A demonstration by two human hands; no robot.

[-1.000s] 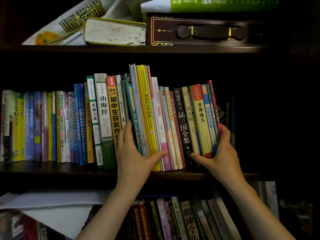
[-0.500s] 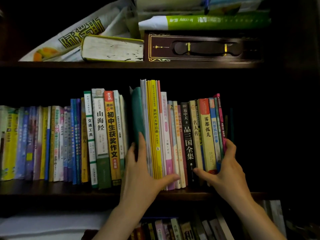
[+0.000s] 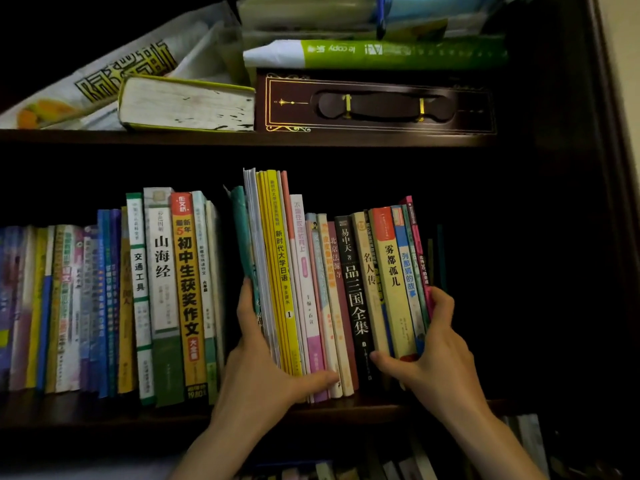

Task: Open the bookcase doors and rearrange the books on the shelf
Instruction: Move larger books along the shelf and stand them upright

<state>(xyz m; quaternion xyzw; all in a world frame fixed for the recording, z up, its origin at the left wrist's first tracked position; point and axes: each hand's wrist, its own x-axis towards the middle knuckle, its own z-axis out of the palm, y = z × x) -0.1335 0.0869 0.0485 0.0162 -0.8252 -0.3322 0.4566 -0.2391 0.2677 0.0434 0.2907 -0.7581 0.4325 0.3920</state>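
A block of upright books (image 3: 332, 292) stands on the middle shelf (image 3: 104, 410), from a teal book (image 3: 242, 237) on its left to a pink book (image 3: 414, 230) on its right. My left hand (image 3: 266, 368) grips the block's left end, fingers behind the teal book and thumb across the spines. My right hand (image 3: 436, 355) grips the right end, fingers round the pink book and thumb on the spine of a black book (image 3: 353, 292). A dark gap separates this block from the row of books on the left (image 3: 162, 292).
The shelf above holds a thick book lying flat (image 3: 187, 103), a dark ornate box (image 3: 377, 103), a green paper ream (image 3: 381, 51) and a newspaper (image 3: 104, 74). The bookcase's right wall (image 3: 606, 168) is close. More books (image 3: 398, 465) stand on the shelf below.
The view has tilted up. A gap has opened between the held block and the left row, and the block now stands more upright. Both hands keep their hold.
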